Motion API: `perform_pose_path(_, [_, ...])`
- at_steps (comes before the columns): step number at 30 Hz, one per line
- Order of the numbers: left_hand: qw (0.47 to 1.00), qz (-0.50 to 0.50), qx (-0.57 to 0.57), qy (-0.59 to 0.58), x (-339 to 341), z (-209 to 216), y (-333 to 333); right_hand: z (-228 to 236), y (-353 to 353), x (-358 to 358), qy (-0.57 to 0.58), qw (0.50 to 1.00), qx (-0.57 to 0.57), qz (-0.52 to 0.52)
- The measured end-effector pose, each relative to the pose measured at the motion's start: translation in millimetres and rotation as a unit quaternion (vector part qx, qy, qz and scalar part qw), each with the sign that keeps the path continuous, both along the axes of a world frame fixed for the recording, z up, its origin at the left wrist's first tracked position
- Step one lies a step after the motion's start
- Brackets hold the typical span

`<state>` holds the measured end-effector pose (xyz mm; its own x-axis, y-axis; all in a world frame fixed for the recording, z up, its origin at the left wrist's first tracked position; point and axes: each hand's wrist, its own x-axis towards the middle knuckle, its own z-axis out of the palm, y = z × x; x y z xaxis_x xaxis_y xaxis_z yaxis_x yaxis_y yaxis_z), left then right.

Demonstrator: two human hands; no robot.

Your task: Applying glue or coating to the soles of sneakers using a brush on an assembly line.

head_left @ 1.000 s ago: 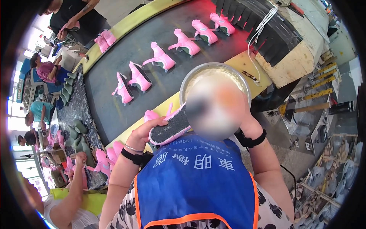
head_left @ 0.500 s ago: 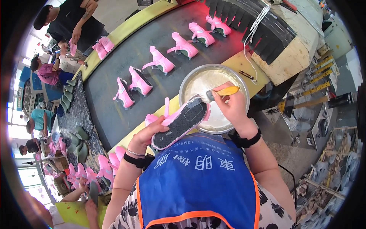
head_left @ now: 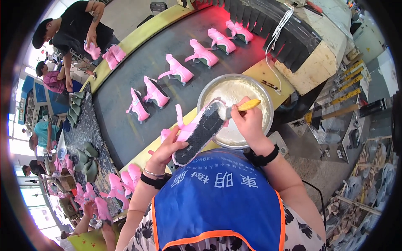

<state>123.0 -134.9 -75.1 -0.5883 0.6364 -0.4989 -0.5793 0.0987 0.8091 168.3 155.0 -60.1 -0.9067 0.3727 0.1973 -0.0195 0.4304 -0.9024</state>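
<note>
My left hand [head_left: 166, 149] is closed round the heel end of a pink shoe upper [head_left: 191, 128], its dark grey stitched bottom turned up toward me. In my right hand [head_left: 248, 124] is a brush with a yellow handle [head_left: 250, 104], pinched between thumb and fingers. The pale bristles press on the toe end of the bottom, where a whitish smear shows. Just beyond and partly under the shoe stands a wide metal basin [head_left: 268, 93] with creamy white liquid in it.
Several pink shoe uppers [head_left: 180, 71] stand in a row on the dark conveyor belt [head_left: 113, 100], running toward a red-lit opening with black strips [head_left: 268, 31]. More uppers and green lasts [head_left: 90, 161] lie at left. A person [head_left: 79, 31] across the belt holds a pink upper.
The brush has moved slightly left and down onto the toe of the bottom. The shoe is tilted more steeply. The uppers on the belt have shifted slightly right and downward.
</note>
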Motion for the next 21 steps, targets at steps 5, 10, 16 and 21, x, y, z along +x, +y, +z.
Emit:
perform_pose_path(5, [1.000, 0.015, 0.017, 0.016, -2.0, -5.7, -2.5, 2.9, 11.5, -5.4, -0.006, 0.998, 0.066, -0.005])
perform_pose_path(10, [0.999, -0.011, 0.050, 0.013, -1.9, -6.9, -4.0, 0.0, 15.4, -19.4, 0.064, 0.997, 0.035, -0.012])
perform_pose_path(16, [0.998, 0.013, 0.023, 0.060, -0.6, -13.3, -2.5, 5.4, 14.3, -11.8, -0.019, 0.980, 0.191, -0.050])
perform_pose_path(21, [0.996, 0.020, 0.045, 0.072, -0.5, -13.5, 3.0, 4.0, 0.9, -17.2, 0.016, 0.999, 0.038, -0.030])
